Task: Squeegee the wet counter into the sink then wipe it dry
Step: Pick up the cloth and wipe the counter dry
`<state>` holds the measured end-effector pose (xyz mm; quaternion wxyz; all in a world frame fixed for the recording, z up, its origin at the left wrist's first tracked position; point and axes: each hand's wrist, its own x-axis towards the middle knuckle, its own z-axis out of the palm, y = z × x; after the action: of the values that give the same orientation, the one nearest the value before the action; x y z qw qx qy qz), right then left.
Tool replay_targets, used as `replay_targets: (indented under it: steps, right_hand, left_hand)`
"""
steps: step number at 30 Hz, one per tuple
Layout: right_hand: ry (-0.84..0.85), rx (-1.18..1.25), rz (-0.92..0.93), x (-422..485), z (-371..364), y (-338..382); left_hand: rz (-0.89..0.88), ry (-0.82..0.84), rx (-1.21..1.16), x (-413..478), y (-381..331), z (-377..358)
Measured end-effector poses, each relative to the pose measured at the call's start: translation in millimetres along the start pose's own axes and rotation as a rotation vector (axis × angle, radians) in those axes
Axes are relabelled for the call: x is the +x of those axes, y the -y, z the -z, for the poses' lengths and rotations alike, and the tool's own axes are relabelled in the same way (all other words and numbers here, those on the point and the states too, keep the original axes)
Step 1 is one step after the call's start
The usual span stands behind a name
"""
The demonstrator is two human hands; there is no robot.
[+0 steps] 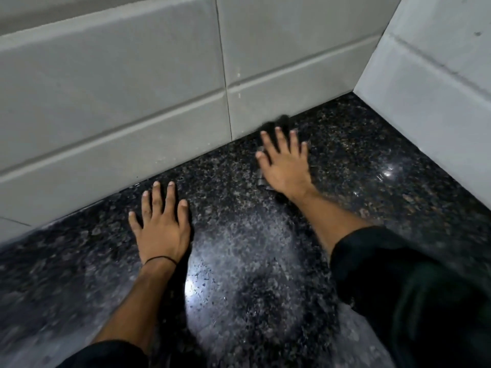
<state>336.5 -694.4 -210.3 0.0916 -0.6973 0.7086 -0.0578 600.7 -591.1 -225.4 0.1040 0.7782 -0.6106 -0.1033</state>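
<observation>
- On my feed, a dark speckled counter (358,155) runs into a corner of grey wall tiles (106,88).
- The left hand (162,229) lies flat on the stone, fingers straight and spread, with a black band (159,259) at the wrist.
- The right hand (285,166) presses flat, fingers splayed, on what I take for a dark cloth (283,120), blurred, at the foot of the back wall.

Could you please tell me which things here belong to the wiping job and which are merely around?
Job: counter, dark cloth, right hand pressing it, left hand flat on the counter.
Merely around: tiled wall, black band on the left wrist.
</observation>
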Motion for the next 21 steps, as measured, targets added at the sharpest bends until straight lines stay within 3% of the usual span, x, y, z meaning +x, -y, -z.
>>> replay_targets:
  steps: [5, 9, 11, 14, 16, 18, 21]
  right_hand:
    - [0.111, -0.064, 0.520, -65, -27, 99]
    - [0.186, -0.120, 0.842, -69, -8, 41]
    - [0.162, -0.148, 0.705, -37, 9, -2]
    - [0.098, -0.094, 0.256, 9, 25, -47]
    - [0.041, -0.004, 0.063, 17, 20, -46]
    - [-0.005, 0.001, 0.022, 10, 7, -22]
    - [0.026, -0.024, 0.185, -30, -14, 33]
  left_hand:
    - [-0.012, -0.018, -0.040, 3, 9, 3]
    - [0.003, -0.006, -0.051, -3, 8, 3]
    - [0.005, -0.006, -0.047, -7, 8, 5]
    - [-0.008, -0.021, -0.046, -4, 9, 8]
    - [-0.015, -0.019, -0.041, -3, 10, 6]
    - [-0.016, -0.016, -0.032, 0, 10, 4]
    - [-0.027, -0.002, -0.077, 12, 11, 2]
